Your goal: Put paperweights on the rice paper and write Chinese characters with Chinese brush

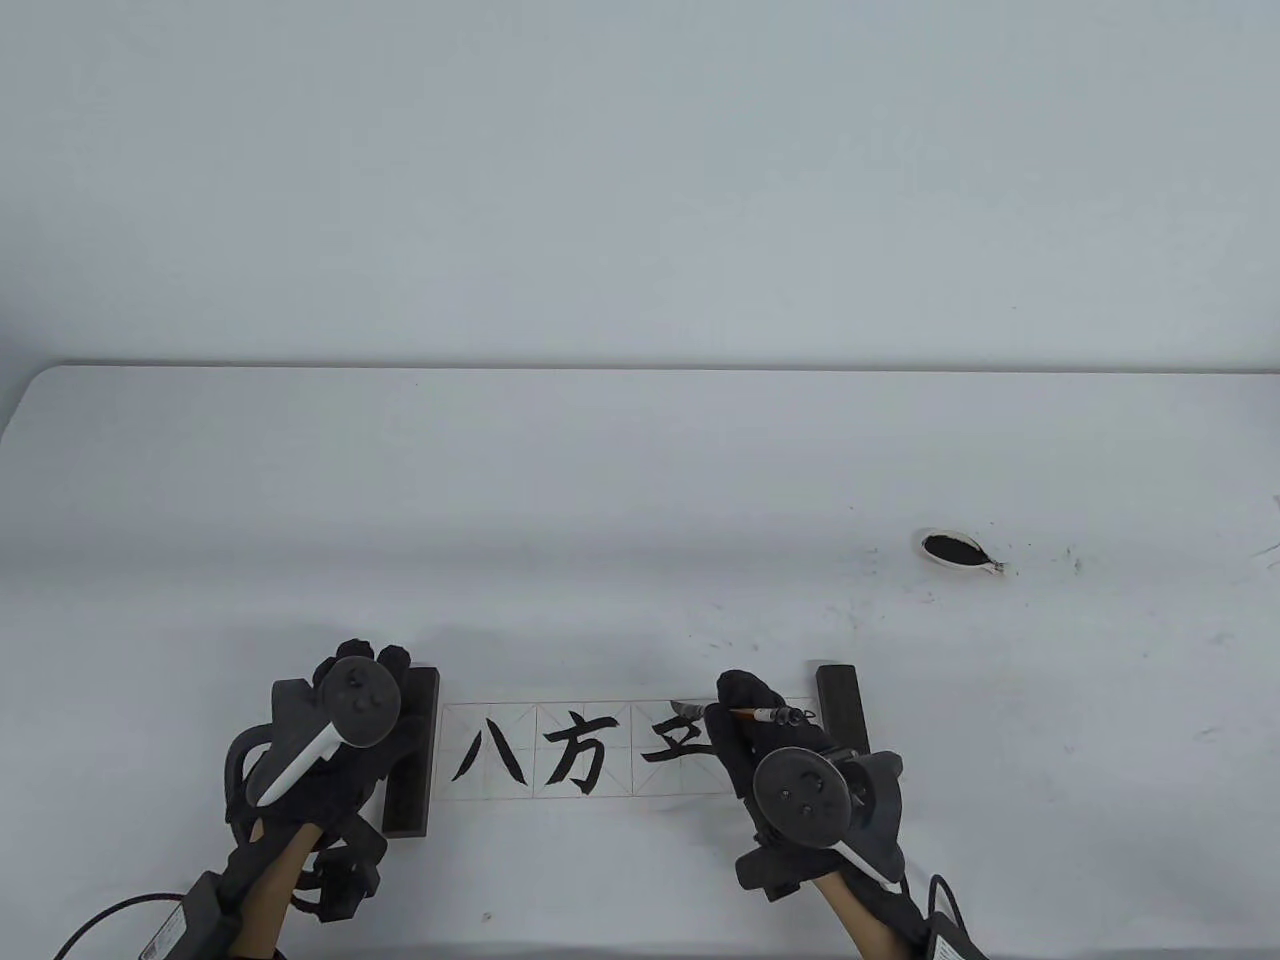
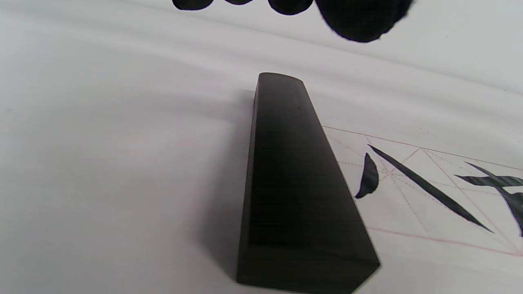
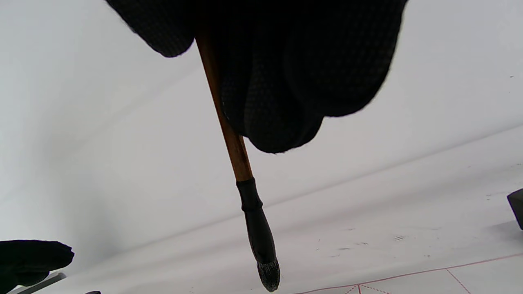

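Note:
A strip of rice paper (image 1: 600,725) lies near the table's front edge, with two finished black characters and a partial third. A dark paperweight (image 1: 412,760) holds its left end and another (image 1: 840,705) its right end. My right hand (image 1: 745,705) grips the brown-handled brush (image 3: 235,143), whose inked tip (image 3: 269,274) is at the paper's upper edge over the third character; contact cannot be told. My left hand (image 1: 370,665) rests beside the left paperweight (image 2: 294,183), fingertips (image 2: 359,20) straight past its far end.
A small white ink dish (image 1: 955,550) with black ink sits to the back right, with ink specks around it. The white table's far edge (image 1: 640,368) meets a plain wall. Cables trail from both wrists at the bottom edge.

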A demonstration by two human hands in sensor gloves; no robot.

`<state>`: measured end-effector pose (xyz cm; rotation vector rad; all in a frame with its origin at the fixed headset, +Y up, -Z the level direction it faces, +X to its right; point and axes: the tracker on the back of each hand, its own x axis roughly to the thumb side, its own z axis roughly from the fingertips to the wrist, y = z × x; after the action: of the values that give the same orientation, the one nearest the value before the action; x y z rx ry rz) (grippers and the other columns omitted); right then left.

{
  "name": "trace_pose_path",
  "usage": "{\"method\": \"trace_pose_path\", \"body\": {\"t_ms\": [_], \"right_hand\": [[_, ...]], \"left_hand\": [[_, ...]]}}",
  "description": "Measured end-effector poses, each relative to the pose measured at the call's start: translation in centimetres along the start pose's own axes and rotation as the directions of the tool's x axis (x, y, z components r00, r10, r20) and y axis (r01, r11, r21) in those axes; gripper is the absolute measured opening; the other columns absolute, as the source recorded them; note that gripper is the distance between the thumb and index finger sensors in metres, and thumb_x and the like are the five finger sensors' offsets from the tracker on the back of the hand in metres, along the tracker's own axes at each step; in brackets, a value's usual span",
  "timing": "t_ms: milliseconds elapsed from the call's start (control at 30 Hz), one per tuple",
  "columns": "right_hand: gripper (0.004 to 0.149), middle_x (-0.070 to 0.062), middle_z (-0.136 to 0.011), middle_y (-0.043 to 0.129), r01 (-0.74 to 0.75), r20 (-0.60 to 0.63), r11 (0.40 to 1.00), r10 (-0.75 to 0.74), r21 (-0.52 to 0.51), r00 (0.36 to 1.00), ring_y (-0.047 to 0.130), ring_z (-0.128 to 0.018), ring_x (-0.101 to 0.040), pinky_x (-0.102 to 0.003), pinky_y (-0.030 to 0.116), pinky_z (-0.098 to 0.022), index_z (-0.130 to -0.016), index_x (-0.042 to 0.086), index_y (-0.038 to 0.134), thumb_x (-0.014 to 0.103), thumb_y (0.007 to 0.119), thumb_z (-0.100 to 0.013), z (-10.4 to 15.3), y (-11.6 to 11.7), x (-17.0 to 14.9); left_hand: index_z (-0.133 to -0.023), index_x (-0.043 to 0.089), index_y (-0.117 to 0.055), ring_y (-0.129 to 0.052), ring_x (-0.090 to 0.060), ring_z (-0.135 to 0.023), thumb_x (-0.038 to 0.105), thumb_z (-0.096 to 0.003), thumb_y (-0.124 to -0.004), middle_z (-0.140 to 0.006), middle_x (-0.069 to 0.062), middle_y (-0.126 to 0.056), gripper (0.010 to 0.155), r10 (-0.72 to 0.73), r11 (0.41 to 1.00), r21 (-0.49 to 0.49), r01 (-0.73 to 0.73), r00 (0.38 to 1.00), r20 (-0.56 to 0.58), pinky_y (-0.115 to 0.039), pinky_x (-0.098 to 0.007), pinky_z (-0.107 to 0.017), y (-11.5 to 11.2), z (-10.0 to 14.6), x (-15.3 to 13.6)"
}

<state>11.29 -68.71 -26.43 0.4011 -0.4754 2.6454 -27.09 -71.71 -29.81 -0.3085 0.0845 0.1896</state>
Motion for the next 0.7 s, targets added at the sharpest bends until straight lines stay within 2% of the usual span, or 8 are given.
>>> {"method": "trace_pose_path", "body": {"t_ms": [233,567,700], "right_hand": [[0.044,-0.016,-0.071,0.095,-0.023,-0.009,0.999,0.023,0.044,1.0,0.101,-0.051,-0.026,-0.033,0.088,-0.033,-0.089,0.004,0.072,0.035,0.067,-0.057,0.0,0.1,0.1],[0.039,-0.012,-0.054,0.1,0.024,0.004,0.997,-0.024,0.075,1.0,0.102,-0.035,-0.022,-0.029,0.087,-0.024,-0.076,0.008,0.082,0.037,0.068,-0.055,0.1,-1.1,0.4],[0.038,-0.011,-0.052,0.1,0.027,0.006,0.996,-0.028,0.085,1.0,0.102,-0.033,-0.021,-0.028,0.087,-0.022,-0.075,0.009,0.083,0.038,0.068,-0.055,0.1,-1.1,0.4]], "left_hand": [[-0.12,0.036,-0.02,-0.024,-0.038,-0.122,0.052,-0.053,-0.059,-0.128,-0.008,-0.013,0.079,-0.001,1.0,-0.002,0.001,1.0,0.0,-0.02,-0.058,-0.087,0.0,0.0,0.0],[-0.12,0.036,-0.02,-0.024,-0.038,-0.122,0.052,-0.053,-0.059,-0.128,-0.008,-0.014,0.079,0.0,1.0,-0.003,0.0,1.0,-0.001,-0.02,-0.058,-0.087,-0.1,-0.1,0.1],[-0.12,0.036,-0.02,-0.024,-0.038,-0.122,0.052,-0.053,-0.059,-0.128,-0.008,-0.014,0.079,0.0,1.0,-0.006,0.0,1.0,-0.003,-0.02,-0.057,-0.087,-0.1,-0.1,0.1]]}}
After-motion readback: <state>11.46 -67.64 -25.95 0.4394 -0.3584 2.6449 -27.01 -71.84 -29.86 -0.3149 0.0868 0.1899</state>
